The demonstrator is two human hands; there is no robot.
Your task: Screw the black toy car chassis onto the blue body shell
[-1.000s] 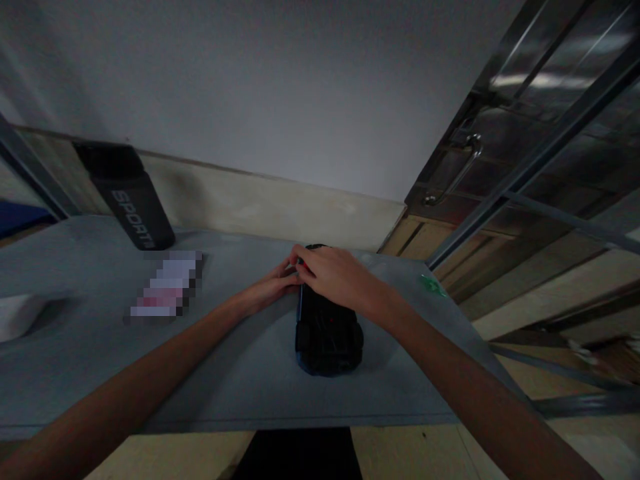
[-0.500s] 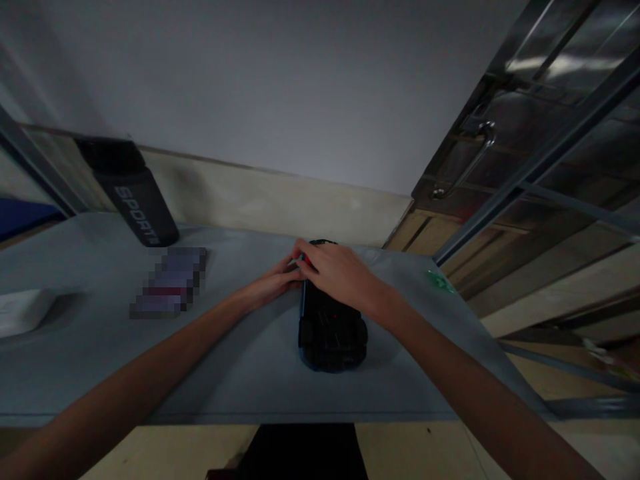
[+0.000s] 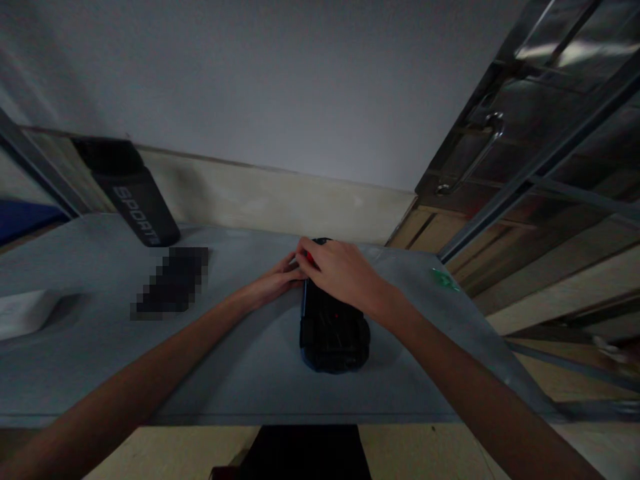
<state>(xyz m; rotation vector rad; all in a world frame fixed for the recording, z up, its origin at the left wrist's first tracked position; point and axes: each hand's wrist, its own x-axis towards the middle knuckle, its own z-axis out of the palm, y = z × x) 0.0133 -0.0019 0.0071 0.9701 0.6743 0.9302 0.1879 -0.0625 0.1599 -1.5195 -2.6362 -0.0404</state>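
Right hand is arching over the far half of a toy car, thumb and forefinger drawing together on a small red thing. Most of that red thing is hiding inside the grip; its shape I cannot tell.

Left hand is lying low, its fingertips meeting the car's left edge just beside the right fingers. Whether they are gripping or only bracing, I cannot tell.

Car is resting upside down on the grey tabletop, directly under the right fingers; its near end, dark wheels showing, is reaching from them toward the person. A tiny red spot is showing on the black underside, on the person's side of the fingers.

Left of both sets of fingers and farther back, a dark bottle is standing, lettered SPORT. Nearer on that side, a dark slab is lying, blurred into blocks. Farthest left of the fingers, a white case is sitting partly out of view. Well to the right of the fingers, a crumpled green wrapper is lying near the tabletop's side edge.
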